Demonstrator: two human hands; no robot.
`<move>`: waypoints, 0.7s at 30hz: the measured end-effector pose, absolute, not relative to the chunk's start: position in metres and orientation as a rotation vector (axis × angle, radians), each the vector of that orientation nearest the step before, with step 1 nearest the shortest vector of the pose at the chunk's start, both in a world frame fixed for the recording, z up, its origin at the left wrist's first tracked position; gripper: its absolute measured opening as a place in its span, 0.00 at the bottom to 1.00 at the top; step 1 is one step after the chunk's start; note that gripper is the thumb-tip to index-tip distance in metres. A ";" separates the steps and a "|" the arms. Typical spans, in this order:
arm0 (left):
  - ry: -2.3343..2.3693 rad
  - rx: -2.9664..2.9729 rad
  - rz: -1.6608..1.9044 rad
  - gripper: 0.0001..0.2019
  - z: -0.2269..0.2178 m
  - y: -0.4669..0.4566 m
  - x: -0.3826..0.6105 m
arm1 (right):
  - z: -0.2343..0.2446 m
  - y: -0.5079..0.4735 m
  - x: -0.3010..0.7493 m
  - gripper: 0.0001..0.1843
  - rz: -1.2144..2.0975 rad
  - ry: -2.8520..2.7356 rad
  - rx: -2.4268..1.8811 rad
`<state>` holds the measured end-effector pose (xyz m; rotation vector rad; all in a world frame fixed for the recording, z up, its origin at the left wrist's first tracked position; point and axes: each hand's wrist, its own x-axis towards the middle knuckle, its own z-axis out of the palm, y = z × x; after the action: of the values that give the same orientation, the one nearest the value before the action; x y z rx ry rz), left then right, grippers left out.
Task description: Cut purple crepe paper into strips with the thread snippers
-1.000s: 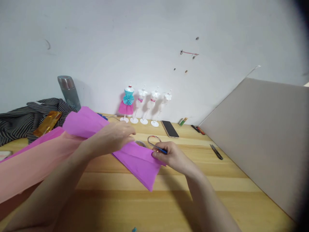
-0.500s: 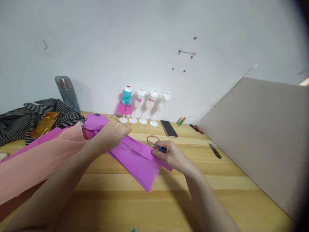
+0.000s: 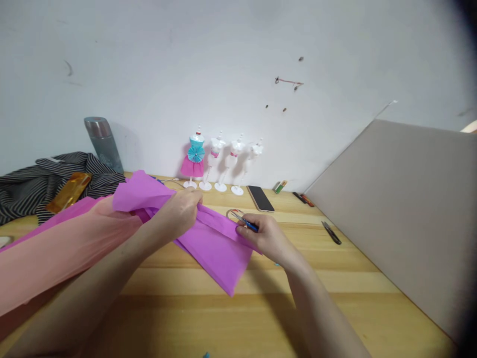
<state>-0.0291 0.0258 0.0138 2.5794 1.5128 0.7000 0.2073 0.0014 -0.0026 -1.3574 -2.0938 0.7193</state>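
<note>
A thin purple sheet, like crepe paper point(image 3: 219, 248), is stretched between my hands above the table, its lower corner hanging down. My left hand point(image 3: 181, 211) is closed on the folded upper edge of the sheet. Gripped in my right hand point(image 3: 263, 231) are small blue-handled scissors point(image 3: 250, 224), their metal tips pointing up and left. The same hand also pinches the right end of the purple sheet. More of the sheet spreads left of my left hand, over a peach-coloured sheet point(image 3: 74, 248).
Several white mini mannequins point(image 3: 216, 149) stand by the wall, one dressed in blue and pink. A phone point(image 3: 261, 198), a black-handled cutter point(image 3: 331, 232) and a flask point(image 3: 104, 144) are around. Striped cloth point(image 3: 100, 174) lies left; a white panel point(image 3: 391, 209) bounds the right.
The purple sheet's left part has shifted left and spread over the peach sheet. My left hand has moved slightly left; the scissors' tips show more clearly in my right hand.
</note>
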 end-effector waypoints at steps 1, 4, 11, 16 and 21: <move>1.522 2.567 0.705 0.11 0.015 0.025 -0.028 | -0.003 0.002 0.208 0.12 0.710 -2.096 -1.354; 1.534 2.539 0.749 0.11 0.016 0.024 -0.026 | -0.003 0.002 0.208 0.12 0.670 -2.116 -1.349; 1.493 2.518 0.690 0.05 0.023 0.021 -0.030 | 0.000 0.001 0.208 0.11 0.647 -2.128 -1.345; 1.544 2.480 0.527 0.06 0.035 0.017 -0.035 | 0.002 -0.002 0.209 0.11 0.630 -2.125 -1.385; 1.486 2.432 0.531 0.08 0.041 0.014 -0.033 | 0.005 -0.003 0.209 0.12 0.631 -2.122 -1.372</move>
<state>-0.0327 0.0136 0.0405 2.4324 1.4857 0.5310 0.2093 -0.0032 0.0045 -1.3718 -2.1224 0.6314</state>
